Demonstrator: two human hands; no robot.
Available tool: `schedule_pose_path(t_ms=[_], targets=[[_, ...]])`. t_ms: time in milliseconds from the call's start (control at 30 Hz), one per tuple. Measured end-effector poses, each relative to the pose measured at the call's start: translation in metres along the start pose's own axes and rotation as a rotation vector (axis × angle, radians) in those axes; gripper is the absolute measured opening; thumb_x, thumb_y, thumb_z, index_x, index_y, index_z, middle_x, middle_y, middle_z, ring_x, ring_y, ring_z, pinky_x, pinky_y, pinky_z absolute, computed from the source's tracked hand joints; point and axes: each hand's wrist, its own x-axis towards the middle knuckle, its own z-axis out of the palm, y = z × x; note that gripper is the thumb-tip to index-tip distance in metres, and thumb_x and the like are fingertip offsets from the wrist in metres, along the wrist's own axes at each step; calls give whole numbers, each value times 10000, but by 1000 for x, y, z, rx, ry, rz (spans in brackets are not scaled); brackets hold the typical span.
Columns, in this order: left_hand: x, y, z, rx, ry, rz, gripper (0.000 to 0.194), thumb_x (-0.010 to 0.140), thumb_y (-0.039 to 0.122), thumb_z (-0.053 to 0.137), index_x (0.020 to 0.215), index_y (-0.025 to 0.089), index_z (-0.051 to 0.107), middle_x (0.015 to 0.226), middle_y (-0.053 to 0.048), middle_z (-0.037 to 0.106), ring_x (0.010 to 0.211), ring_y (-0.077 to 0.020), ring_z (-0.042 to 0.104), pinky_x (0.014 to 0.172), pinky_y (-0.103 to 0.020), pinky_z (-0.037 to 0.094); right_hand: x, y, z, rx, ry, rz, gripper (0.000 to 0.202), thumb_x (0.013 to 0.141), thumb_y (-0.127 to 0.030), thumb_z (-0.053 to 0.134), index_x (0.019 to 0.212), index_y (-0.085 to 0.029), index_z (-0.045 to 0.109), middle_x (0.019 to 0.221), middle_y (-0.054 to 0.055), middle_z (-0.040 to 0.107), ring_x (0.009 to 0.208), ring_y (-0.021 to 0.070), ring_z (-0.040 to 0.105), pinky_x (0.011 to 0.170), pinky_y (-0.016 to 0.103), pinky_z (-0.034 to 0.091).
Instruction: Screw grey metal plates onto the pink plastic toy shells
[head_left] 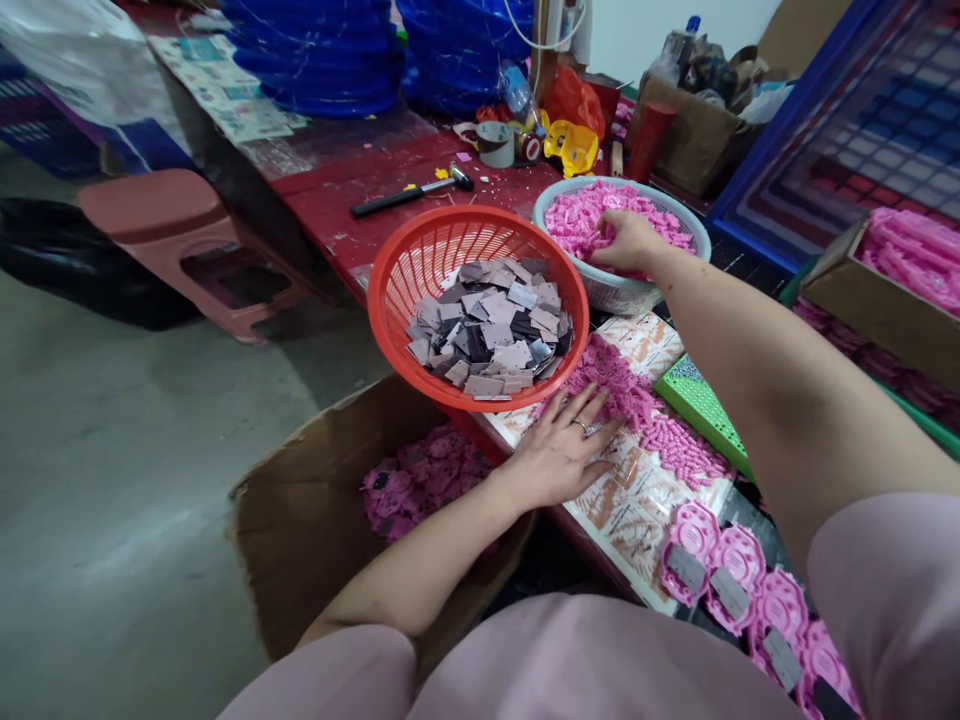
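Observation:
My left hand lies flat with its fingers spread, a ring on one of them, at the near edge of a pile of small pink plastic parts. Just beyond it is an orange-red basket full of grey and dark flat plates. My right hand reaches into a pale grey basket heaped with pink plastic pieces. Its fingers and thumb curl around some of those pieces; the fingertips are partly buried. Small pink pegs lie beside the pile.
Pink shells with grey plates line the table's near right. A green perforated tray lies under my right arm. A hammer and tape roll lie behind. Below left stands a cardboard box; a stool stands farther off.

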Motion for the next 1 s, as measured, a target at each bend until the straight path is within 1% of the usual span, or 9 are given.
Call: schedule_pose_path(t_ms=[167,267,400,500,567,633,733,867,1000], targets=[[0,1,-1,-7,-18,-9,562,953,467,475,1467,255,389,1565,-145,288,1466,-324,225,1169,-534,231,-8,-7,-12,30,173,62,200,673,-184,653,828,-218,530,833,37,560,878,217,543,885,439,480],[1,0,0,1,-25,-12,565,954,470,471,1468,249,389,1569,-153,276,1464,-325,230,1172,-545,214,-12,-17,-24,128,310,92,189,678,-186,657,800,-222,518,803,24,561,806,173,506,839,393,478],[1,0,2,0,-21,1,575,951,477,474,1469,244,386,1578,-155,253,1468,-321,217,1168,-548,217,-33,-29,-49,234,336,73,192,684,-180,682,782,-214,520,708,-15,504,692,111,419,748,338,461],[-1,-1,4,9,51,31,588,938,462,504,1466,226,391,1582,-154,238,1474,-323,189,1170,-543,219,-74,-35,-57,317,280,4,194,663,-153,680,789,-207,542,671,-23,498,636,101,416,642,304,441],[-2,-2,6,6,118,50,557,926,451,523,1423,210,456,1560,-151,284,1462,-323,209,1178,-534,215,-111,-38,-51,415,165,-53,211,654,-171,677,825,-200,557,675,-16,536,611,108,454,590,295,434],[-3,-2,7,-5,166,66,470,911,432,540,1320,201,564,1482,-142,402,1417,-318,287,1178,-524,230,-147,-41,-36,493,5,-51,205,688,-231,646,864,-199,548,680,-11,569,596,123,494,561,293,442],[-4,-4,8,-19,212,106,335,895,387,549,1139,192,667,1285,-120,550,1292,-294,408,1144,-493,309,-186,-45,-4,441,-34,-47,152,676,-229,617,808,-199,549,714,-7,578,623,124,499,623,304,468],[-5,-3,7,-9,243,114,282,902,344,520,1076,187,677,1147,-105,576,1151,-267,457,1052,-447,406,-202,-48,20,367,-63,-53,203,690,-240,633,890,-210,607,882,34,626,804,178,566,805,362,498],[-4,-2,8,41,223,96,289,888,337,532,1079,184,684,1123,-119,556,1105,-286,450,996,-459,421,-195,-53,13,320,-170,-71,399,681,-340,740,1057,-229,665,1084,69,650,1034,235,592,984,401,453]])
